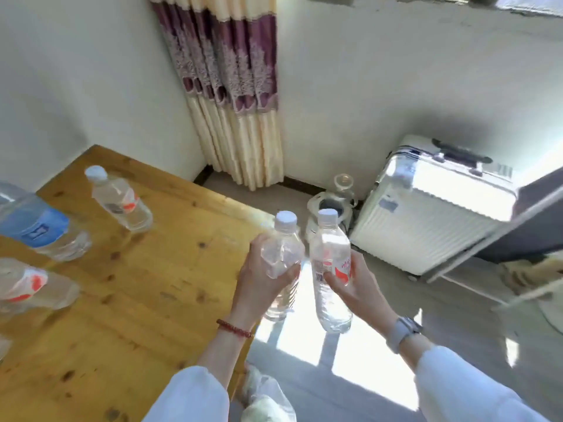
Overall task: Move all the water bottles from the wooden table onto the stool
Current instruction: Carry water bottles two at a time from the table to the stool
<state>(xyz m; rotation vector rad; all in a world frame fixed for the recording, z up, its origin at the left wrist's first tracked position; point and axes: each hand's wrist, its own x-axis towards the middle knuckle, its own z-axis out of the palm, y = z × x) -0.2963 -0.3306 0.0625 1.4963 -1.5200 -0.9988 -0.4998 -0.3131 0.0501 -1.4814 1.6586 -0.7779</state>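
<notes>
My left hand (262, 281) grips a clear water bottle (285, 239) with a white cap, held upright just past the right edge of the wooden table (146, 300). My right hand (356, 284) grips a second clear bottle (330, 248) with a red label, upright beside the first, over the floor. On the table stand a red-labelled bottle (120, 199) at the back, a large blue-labelled bottle (39, 228) at the left, and another red-labelled bottle (33, 284) at the left edge. No stool is in view.
A white ribbed suitcase (426, 208) stands on the floor at right, with a white kettle (330, 205) beside it. A purple and cream curtain (231, 86) hangs in the corner. A dark frame with white bars (518, 226) crosses the right side. Sunlit floor lies below the hands.
</notes>
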